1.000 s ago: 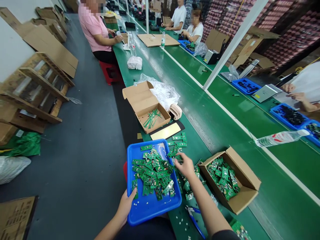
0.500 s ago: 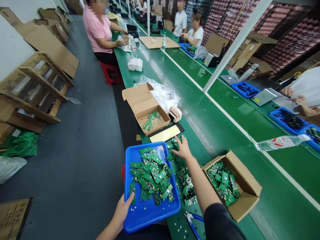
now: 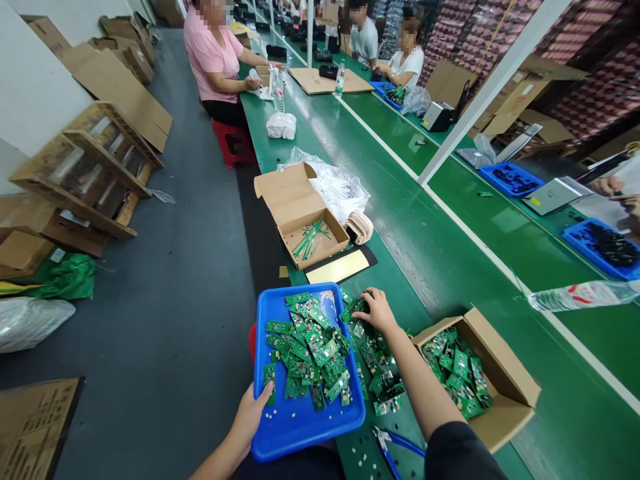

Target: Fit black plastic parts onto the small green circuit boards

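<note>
My left hand [image 3: 253, 412] grips the near left edge of a blue plastic tray [image 3: 310, 437], its thumb over the rim. Small green circuit boards [image 3: 313, 347] lie heaped in the tray, with tiny pale bits near its front. Just past the tray's right edge, my right hand [image 3: 379, 310] has its fingers bent and closed on a green circuit board [image 3: 351, 309]. More loose circuit boards [image 3: 381, 373] are piled on the green table below that hand. To the right of my forearm, an open cardboard box [image 3: 505, 360] holds further boards.
Blue-handled cutters [image 3: 395, 443] lie near the table's front edge. Beyond the tray are a yellow-and-black strip [image 3: 340, 265], an open carton [image 3: 320, 243] with green strips, and a beige pouch [image 3: 359, 227]. A plastic bottle [image 3: 583, 295] lies at right. Several people sit farther along.
My right hand has gone from spread fingers to bent ones closed on a circuit board, a little lower and to the right. My left hand still grips the tray.
</note>
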`<action>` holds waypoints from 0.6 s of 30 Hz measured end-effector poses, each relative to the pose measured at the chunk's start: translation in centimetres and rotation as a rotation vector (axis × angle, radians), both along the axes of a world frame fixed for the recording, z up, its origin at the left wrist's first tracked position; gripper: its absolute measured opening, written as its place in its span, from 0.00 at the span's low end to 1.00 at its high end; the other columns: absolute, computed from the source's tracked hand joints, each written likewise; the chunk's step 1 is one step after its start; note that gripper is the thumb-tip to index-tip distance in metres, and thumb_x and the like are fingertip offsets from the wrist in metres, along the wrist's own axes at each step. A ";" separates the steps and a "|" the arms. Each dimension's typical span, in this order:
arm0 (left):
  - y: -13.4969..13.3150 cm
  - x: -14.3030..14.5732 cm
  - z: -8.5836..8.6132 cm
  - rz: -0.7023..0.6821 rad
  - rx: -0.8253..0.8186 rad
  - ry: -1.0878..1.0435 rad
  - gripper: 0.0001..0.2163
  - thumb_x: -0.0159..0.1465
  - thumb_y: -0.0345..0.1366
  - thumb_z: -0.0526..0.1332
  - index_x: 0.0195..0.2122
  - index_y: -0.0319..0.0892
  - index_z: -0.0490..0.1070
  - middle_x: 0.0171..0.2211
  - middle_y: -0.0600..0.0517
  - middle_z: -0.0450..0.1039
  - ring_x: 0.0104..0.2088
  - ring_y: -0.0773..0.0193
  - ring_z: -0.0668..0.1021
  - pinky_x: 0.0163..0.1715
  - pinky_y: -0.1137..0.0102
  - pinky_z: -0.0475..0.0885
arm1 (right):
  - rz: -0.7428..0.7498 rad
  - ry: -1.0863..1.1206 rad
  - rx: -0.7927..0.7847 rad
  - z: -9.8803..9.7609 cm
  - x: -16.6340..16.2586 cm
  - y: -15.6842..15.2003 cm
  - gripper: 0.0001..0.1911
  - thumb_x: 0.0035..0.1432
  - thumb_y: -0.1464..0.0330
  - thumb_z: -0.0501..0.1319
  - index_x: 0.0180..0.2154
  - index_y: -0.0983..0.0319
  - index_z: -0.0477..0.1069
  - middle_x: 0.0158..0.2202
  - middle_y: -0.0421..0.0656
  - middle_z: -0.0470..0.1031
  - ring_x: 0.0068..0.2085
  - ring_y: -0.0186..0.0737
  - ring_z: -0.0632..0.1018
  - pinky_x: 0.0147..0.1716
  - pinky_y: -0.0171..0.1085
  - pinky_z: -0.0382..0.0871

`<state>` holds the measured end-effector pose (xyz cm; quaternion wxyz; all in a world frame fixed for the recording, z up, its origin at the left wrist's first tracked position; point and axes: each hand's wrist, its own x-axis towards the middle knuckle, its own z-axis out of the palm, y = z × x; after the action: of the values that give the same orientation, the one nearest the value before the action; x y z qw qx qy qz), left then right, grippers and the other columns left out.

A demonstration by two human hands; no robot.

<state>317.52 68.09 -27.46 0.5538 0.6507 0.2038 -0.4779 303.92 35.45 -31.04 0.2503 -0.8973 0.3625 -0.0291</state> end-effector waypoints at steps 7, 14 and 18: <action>0.0 0.1 0.0 -0.013 -0.008 0.003 0.11 0.58 0.30 0.61 0.43 0.41 0.68 0.28 0.49 0.79 0.29 0.57 0.81 0.32 0.64 0.77 | -0.235 -0.193 0.047 -0.3 -1.8 0.5 0.13 0.60 0.61 0.56 0.38 0.66 0.68 0.34 0.41 0.71 0.32 0.33 0.73 0.32 0.37 0.70; 0.1 0.1 -0.4 -0.017 -0.003 0.003 0.12 0.58 0.30 0.62 0.44 0.40 0.68 0.28 0.49 0.78 0.29 0.58 0.81 0.32 0.65 0.77 | -0.224 -0.326 0.169 2.7 -0.3 3.2 0.14 0.58 0.59 0.57 0.34 0.65 0.67 0.27 0.37 0.69 0.26 0.30 0.70 0.26 0.33 0.66; 0.1 0.1 -0.4 -0.026 -0.002 0.000 0.12 0.58 0.31 0.62 0.44 0.40 0.68 0.28 0.49 0.78 0.29 0.58 0.81 0.32 0.65 0.77 | -0.004 -0.252 0.298 3.5 3.9 9.0 0.13 0.49 0.59 0.63 0.31 0.63 0.69 0.24 0.37 0.70 0.26 0.34 0.72 0.25 0.33 0.66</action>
<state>317.63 68.21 -27.82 0.5482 0.6528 0.1949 -0.4851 307.78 44.40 -27.55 0.4237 -0.8389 0.3302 -0.0879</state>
